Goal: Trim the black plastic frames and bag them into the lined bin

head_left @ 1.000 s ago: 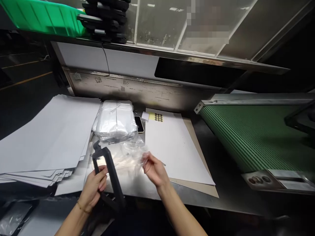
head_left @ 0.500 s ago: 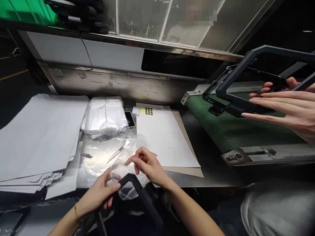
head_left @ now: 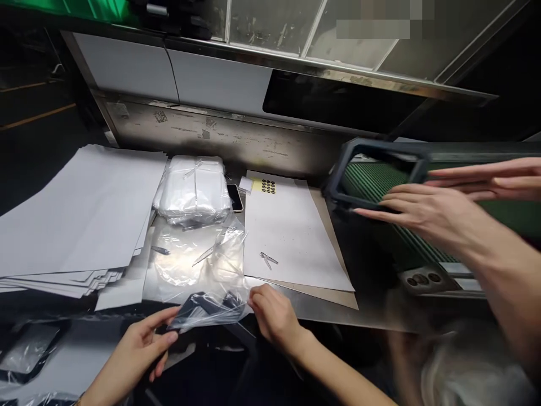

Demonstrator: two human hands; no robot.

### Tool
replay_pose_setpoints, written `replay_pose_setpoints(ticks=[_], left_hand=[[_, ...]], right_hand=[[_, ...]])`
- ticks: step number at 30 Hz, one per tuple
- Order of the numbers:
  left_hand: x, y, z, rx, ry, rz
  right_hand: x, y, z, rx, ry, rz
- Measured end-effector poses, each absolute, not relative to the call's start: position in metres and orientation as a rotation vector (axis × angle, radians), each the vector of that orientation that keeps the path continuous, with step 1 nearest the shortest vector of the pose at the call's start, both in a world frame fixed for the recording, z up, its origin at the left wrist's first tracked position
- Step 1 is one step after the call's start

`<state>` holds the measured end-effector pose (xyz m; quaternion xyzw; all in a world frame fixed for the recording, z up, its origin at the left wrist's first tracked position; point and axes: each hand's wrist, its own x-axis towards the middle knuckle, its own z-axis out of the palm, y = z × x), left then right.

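A clear plastic bag (head_left: pixel 211 318) is stretched between my hands at the table's front edge, with part of a dark frame showing inside it. My left hand (head_left: pixel 150 344) pinches the bag's left side, thumb against fingers. At the bag's right corner, my right hand (head_left: pixel 274 316) has its fingers closed on the plastic. The lower part of the dark frame is hard to make out against the dark area below. Just behind lie more clear bags (head_left: pixel 173 270) and tweezers (head_left: pixel 203 256).
White sheets (head_left: pixel 84 214) are stacked at left, beside a wrapped bag bundle (head_left: pixel 194 189) and a phone (head_left: pixel 235 198). A white board (head_left: pixel 291 231) bears stickers and a small clipper (head_left: pixel 268 259). Another person's hands (head_left: pixel 439 208) hold a dark frame (head_left: pixel 342 194) near the green conveyor (head_left: pixel 499 208).
The bag now covers part of my dark frame, and my right hand has moved down to the bag's corner. The other person's frame has moved left and lower. The view has shifted.
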<state>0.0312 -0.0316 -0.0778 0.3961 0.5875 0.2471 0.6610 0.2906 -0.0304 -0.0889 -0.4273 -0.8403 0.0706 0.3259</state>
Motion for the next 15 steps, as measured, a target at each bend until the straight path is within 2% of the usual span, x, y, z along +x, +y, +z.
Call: replay_pose_setpoints(ticks=[9,15], left_hand=[[0.017,-0.062,-0.091,0.706,1.431,0.752],[0.011,-0.092,-0.102,0.547,1.537,0.993]], right_hand=[[0.254,-0.004,-0.106,-1.117,-2.041,0.540],[0.248,-0.032,-0.094,-0.950,-2.107,0.777]])
